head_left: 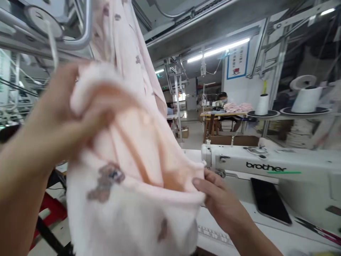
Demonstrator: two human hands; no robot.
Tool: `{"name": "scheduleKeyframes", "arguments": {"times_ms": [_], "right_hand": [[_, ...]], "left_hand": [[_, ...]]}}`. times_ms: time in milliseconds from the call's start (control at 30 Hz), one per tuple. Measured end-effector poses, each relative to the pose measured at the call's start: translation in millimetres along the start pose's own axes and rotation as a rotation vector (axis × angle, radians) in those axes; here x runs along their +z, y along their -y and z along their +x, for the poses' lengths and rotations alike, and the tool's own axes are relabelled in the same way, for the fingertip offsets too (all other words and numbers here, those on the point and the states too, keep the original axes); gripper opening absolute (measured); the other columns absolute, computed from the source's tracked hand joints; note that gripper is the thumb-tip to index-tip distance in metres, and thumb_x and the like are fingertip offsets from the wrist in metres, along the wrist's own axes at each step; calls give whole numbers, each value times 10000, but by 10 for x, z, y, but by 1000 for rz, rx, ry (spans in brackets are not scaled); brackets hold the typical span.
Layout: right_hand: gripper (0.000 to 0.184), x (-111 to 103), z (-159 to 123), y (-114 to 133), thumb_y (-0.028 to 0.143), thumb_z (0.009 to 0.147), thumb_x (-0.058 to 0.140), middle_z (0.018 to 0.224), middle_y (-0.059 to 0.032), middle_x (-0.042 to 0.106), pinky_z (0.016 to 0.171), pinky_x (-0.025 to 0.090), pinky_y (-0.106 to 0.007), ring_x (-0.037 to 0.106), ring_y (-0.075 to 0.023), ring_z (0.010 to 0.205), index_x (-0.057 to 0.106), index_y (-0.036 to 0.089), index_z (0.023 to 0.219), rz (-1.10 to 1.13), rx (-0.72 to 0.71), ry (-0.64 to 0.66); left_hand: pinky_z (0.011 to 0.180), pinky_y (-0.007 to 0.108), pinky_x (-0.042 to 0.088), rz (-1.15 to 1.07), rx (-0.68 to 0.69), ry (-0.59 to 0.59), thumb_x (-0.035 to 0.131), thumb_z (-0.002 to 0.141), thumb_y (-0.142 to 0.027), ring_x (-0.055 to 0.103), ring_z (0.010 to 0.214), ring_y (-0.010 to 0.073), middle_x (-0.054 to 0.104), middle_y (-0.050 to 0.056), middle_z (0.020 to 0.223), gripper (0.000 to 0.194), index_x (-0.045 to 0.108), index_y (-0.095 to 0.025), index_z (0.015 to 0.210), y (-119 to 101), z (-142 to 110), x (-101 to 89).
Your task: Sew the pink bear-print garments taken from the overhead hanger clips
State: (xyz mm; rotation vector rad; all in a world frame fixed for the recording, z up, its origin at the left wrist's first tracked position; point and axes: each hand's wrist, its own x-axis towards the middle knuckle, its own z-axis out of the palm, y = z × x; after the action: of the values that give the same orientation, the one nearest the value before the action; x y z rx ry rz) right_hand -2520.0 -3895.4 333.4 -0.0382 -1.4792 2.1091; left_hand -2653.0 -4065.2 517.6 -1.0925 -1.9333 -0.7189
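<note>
A pale pink, fleecy garment (128, 213) with brown bear-like prints hangs in front of me, its opening facing up. My left hand (71, 110), blurred by motion, grips a folded edge at the upper left, thumb inside the opening. At the opening's right corner my right hand (215, 188) pinches the hem between thumb and fingers. The cloth between the hands shows its smooth inner side. More printed pink fabric (128, 46) hangs behind it from above. Whether both cloths are one piece, I cannot tell.
A white Brother sewing machine (266, 163) stands at right. On its table lie a black phone (270, 201) and dark, pink-handled snips (319, 231). Thread cones (306, 99) stand behind. A metal hanger frame (77, 39) is at upper left. Farther back, a person (223, 97) sits by piled pink fabric.
</note>
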Motion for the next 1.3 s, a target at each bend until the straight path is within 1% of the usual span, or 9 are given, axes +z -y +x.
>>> {"name": "scheduleKeyframes", "arguments": {"times_ms": [67, 167, 300, 467, 600, 867, 1000, 1167, 1300], "right_hand": [[300, -159, -213, -223, 399, 717, 683, 692, -15, 605, 588, 383, -208, 521, -124, 637, 635, 156, 886, 142, 124, 6], [324, -292, -397, -554, 424, 720, 691, 657, 0, 582, 534, 331, -187, 466, -96, 567, 656, 145, 881, 108, 236, -85], [293, -391, -461, -769, 415, 739, 670, 695, 6, 582, 620, 377, -216, 490, -129, 651, 657, 166, 892, 62, 196, -212], [286, -454, -582, -714, 440, 761, 623, 638, 22, 502, 555, 338, -226, 421, -120, 580, 580, 158, 748, -87, 187, -270], [328, -427, -763, -610, 462, 783, 571, 602, 38, 397, 524, 308, -215, 363, -113, 575, 483, 169, 665, -323, 199, -381], [360, -600, -976, -552, 517, 821, 525, 679, -6, 490, 558, 383, -232, 473, -144, 632, 581, 165, 769, -450, 194, -328], [303, -642, -889, -597, 396, 871, 518, 1081, -67, 563, 803, 437, -297, 549, -198, 950, 569, 244, 1128, -557, 35, -328], [225, -593, -833, -598, 371, 873, 530, 741, -7, 612, 646, 407, -243, 547, -150, 712, 633, 191, 787, -633, 105, -296], [238, -632, -803, -537, 342, 898, 486, 709, 2, 574, 611, 373, -241, 515, -136, 674, 617, 186, 775, -724, 61, -225]], "left_hand": [[733, 393, 488, 17, -91, 303, 465, 792, -444, 647, 844, 234, 599, 62, 1176, 729, 184, -225, 1427, 428, -454, 394], [866, 451, 471, 120, -12, 674, 432, 816, -210, 547, 1124, 316, 428, 137, 1388, 534, 403, -198, 1348, 823, -1146, 1077], [996, 463, 388, -144, 81, 627, 475, 829, -263, 421, 1260, 294, 394, 137, 1412, 445, 498, -194, 1268, 495, -1681, 1590], [923, 327, 454, -740, -62, 773, 503, 850, -332, 533, 1125, 204, 574, 54, 1223, 442, 428, -270, 1281, -382, -1759, 1726], [820, 275, 463, -1028, -133, 965, 416, 882, -221, 606, 854, 146, 635, 10, 964, 358, 429, -266, 1237, -695, -1793, 1811], [671, 232, 435, -1203, -462, 973, 555, 774, -183, 570, 719, 134, 603, -21, 778, 369, 501, -244, 1133, -673, -1965, 1854], [805, 257, 418, -1159, -345, 1046, 512, 835, -225, 585, 805, 137, 630, -26, 835, 388, 443, -276, 1213, -569, -1992, 1892], [731, 252, 431, -1107, -501, 974, 539, 767, -173, 572, 723, 136, 623, -41, 764, 431, 424, -252, 1175, -649, -1967, 1790], [752, 262, 431, -1082, -506, 971, 533, 740, -129, 576, 728, 136, 637, -38, 781, 474, 416, -248, 1184, -650, -1962, 1776]]}}
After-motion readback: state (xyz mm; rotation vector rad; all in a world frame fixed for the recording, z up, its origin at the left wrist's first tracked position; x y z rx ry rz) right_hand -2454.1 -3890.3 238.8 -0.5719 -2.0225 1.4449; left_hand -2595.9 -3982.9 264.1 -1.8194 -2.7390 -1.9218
